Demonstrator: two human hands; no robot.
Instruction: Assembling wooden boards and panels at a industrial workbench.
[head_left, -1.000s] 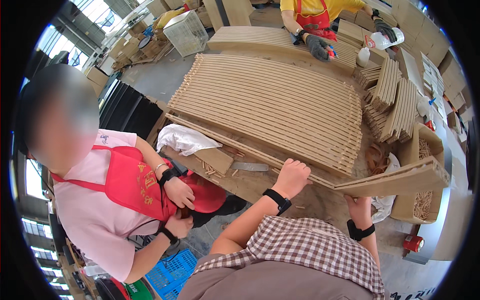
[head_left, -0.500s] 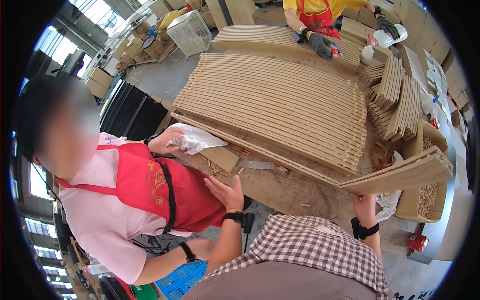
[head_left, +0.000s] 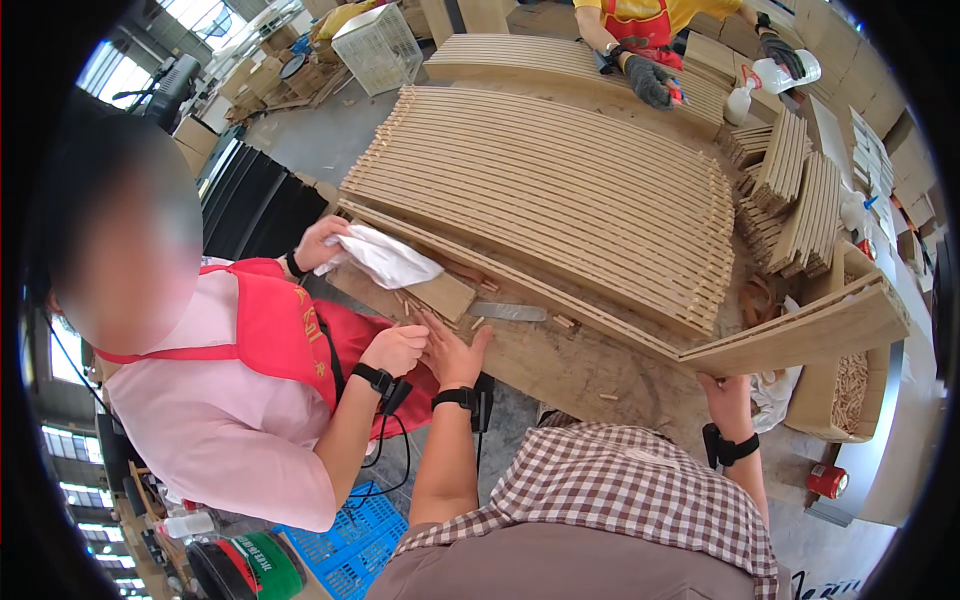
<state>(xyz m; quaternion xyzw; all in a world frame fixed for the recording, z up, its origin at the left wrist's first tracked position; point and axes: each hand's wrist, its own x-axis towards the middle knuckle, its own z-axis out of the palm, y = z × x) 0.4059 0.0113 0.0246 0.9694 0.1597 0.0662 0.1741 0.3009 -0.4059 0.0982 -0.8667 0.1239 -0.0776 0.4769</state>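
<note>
Right hand (head_left: 724, 400) is holding, likely steadying, a flat beige wooden board (head_left: 810, 342); left hand (head_left: 455, 358) is showing spread fingers.

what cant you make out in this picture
Head view:
Right hand: fingers mostly hidden by the slanting wooden piece.
Pink-shirted co-worker's fist beside the left hand: its grip hides anything inside.
Carton of dowels: middle hidden by that wooden piece.
Yellow-shirted co-worker: head cut off by the top edge.
</note>
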